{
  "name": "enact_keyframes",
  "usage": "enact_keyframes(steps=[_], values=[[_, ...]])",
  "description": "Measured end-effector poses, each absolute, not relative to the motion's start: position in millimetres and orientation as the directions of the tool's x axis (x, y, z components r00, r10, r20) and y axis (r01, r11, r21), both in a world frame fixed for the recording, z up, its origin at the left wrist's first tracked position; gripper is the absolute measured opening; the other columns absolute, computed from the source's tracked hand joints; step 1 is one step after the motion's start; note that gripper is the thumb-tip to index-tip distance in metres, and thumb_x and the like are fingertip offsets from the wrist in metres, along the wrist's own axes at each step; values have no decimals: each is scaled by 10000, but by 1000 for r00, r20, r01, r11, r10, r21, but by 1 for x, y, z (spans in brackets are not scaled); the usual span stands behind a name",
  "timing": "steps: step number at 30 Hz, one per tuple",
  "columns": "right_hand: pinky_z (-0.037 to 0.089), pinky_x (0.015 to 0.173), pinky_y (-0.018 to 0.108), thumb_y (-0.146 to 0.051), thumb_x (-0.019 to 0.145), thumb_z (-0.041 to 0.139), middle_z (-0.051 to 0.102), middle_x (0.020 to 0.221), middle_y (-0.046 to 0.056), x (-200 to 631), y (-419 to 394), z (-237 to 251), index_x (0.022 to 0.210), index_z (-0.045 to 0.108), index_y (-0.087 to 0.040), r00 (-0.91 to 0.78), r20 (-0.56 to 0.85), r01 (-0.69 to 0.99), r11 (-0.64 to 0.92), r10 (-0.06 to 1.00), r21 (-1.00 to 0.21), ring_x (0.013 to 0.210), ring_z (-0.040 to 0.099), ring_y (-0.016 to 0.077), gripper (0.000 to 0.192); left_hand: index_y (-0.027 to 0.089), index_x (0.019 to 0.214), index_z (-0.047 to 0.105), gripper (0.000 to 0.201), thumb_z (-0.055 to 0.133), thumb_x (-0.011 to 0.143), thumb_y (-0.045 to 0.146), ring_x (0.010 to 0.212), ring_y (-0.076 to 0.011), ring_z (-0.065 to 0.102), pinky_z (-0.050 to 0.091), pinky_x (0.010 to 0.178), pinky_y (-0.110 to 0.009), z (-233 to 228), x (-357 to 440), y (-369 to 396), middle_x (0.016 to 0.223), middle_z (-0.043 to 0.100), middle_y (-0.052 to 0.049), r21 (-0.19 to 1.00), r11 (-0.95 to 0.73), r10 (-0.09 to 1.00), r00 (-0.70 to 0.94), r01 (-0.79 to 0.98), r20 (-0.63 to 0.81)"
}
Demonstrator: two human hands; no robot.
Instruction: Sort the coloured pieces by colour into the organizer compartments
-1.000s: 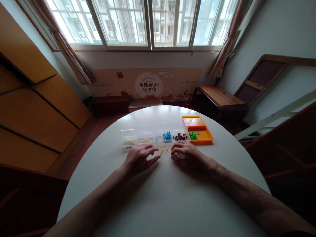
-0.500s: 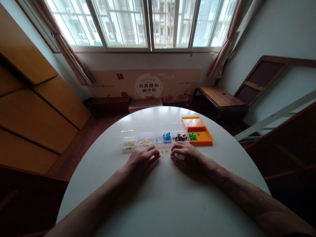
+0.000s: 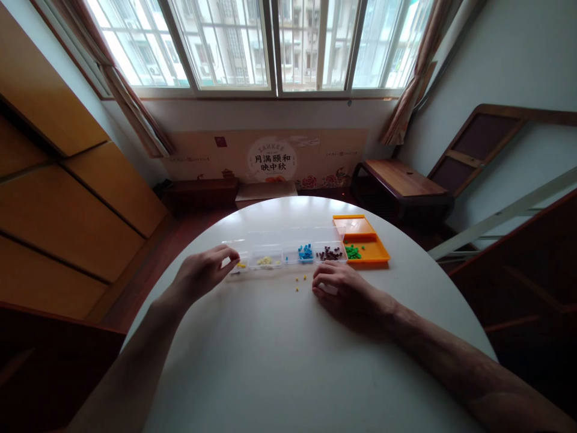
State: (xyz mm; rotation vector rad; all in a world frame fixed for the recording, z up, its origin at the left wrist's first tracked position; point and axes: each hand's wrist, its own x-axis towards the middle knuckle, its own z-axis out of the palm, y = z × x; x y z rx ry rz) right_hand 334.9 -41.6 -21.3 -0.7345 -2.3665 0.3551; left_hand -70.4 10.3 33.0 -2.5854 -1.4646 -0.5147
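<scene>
My left hand (image 3: 205, 270) is over the leftmost compartment of a clear plastic box (image 3: 265, 266), thumb and forefinger brought together. Whatever lies between those fingertips is too small to make out. Beside them, a few yellow pieces (image 3: 241, 264) show in that compartment. My right hand (image 3: 345, 287) rests on the white table with its fingers loosely bent and nothing visible in them. Three tiny yellow pieces (image 3: 297, 289) lie on the tabletop, just left of the right fingertips. Other compartments hold pale yellow pieces (image 3: 265, 261), blue pieces (image 3: 305, 251) and dark brown pieces (image 3: 331, 254).
An orange tray (image 3: 376, 248) with green pieces (image 3: 353, 251) stands at the box's right end. The box's clear lid (image 3: 293, 233) is raised along the far side. The round white table (image 3: 252, 361) curves away towards a wooden bench (image 3: 403, 177) and the window.
My left hand has moved left, from beside the loose yellow pieces to the leftmost compartment. My right hand has stayed in place, and the three loose pieces lie as before.
</scene>
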Motion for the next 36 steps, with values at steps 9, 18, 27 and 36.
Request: enact_keyframes(steps=[9, 18, 27, 36], values=[[581, 866, 337, -192, 1050, 689, 765, 1033, 56, 335, -41, -24, 981, 719, -242, -644, 487, 429, 806, 589, -408, 955, 693, 207, 90, 261, 1080, 813, 244, 641, 1008, 419, 605, -131, 636, 371, 561, -277, 33, -72, 11, 1145, 832, -18, 70, -491, 822, 436, 868, 366], [592, 900, 355, -213, 1057, 693, 768, 1029, 58, 334, -41, -23, 977, 721, -240, -638, 482, 440, 798, 601, -412, 964, 697, 212, 89, 259, 1051, 829, 221, 662, 1086, 400, 732, -138, 715, 519, 684, -257, 14, 3, -19, 967, 812, -20, 105, -752, 605, 619, 651, 500], [584, 869, 352, -228, 1087, 664, 767, 1036, 62, 334, -41, -22, 991, 723, -236, -647, 487, 430, 808, 587, -403, 960, 681, 214, 113, 280, 1091, 823, 205, 633, 1112, 353, 767, -152, 727, 533, 683, -262, -21, 38, -29, 1033, 803, -34, 170, -840, 534, 726, 516, 434], [586, 882, 355, -223, 1081, 667, 775, 1035, 61, 334, -41, -23, 992, 721, -239, -646, 491, 427, 810, 585, -402, 964, 686, 213, 105, 251, 1000, 770, 205, 593, 1101, 269, 773, -158, 717, 488, 674, -268, -18, 33, -24, 1019, 797, -28, 135, -847, 515, 733, 514, 445]])
